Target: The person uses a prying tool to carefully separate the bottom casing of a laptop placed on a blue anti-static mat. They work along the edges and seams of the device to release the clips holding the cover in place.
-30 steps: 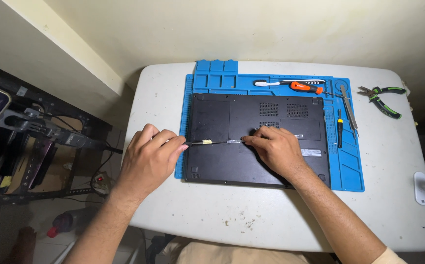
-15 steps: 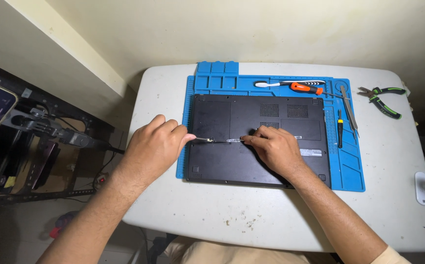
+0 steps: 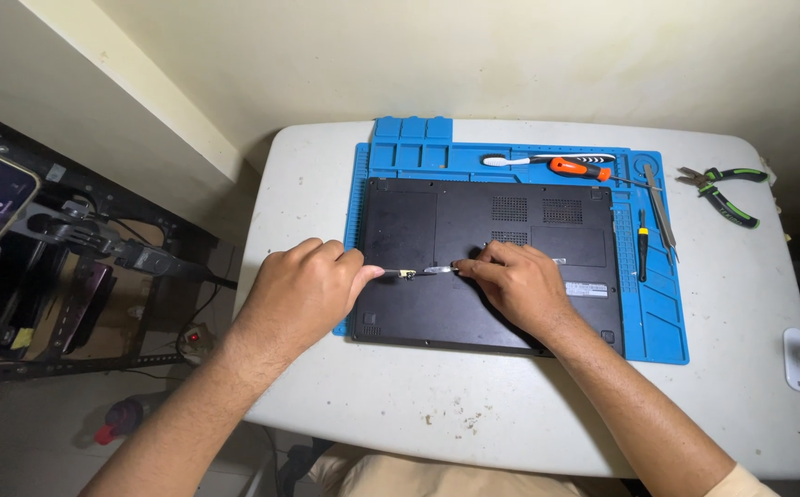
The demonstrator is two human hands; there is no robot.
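Both hands, left hand (image 3: 306, 283) and right hand (image 3: 513, 281), pinch a screwdriver (image 3: 411, 272) over the laptop (image 3: 473, 230).

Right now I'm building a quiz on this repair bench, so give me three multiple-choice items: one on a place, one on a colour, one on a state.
1. Where do the pliers lie?
A. on the blue mat
B. on the bare table right of the mat
C. on the laptop

2. What colour is the handle of the screwdriver at the top of the mat?
A. orange
B. yellow
C. purple

3. How does the laptop lie?
A. open, screen up
B. on its edge
C. shut, underside up

Answers:
1 B, they rest on the white table, off the mat's edge.
2 A, the grip is orange beside the toothbrush.
3 C, vent grilles and cover panels face up under the left hand and right hand, which hold a thin tool.
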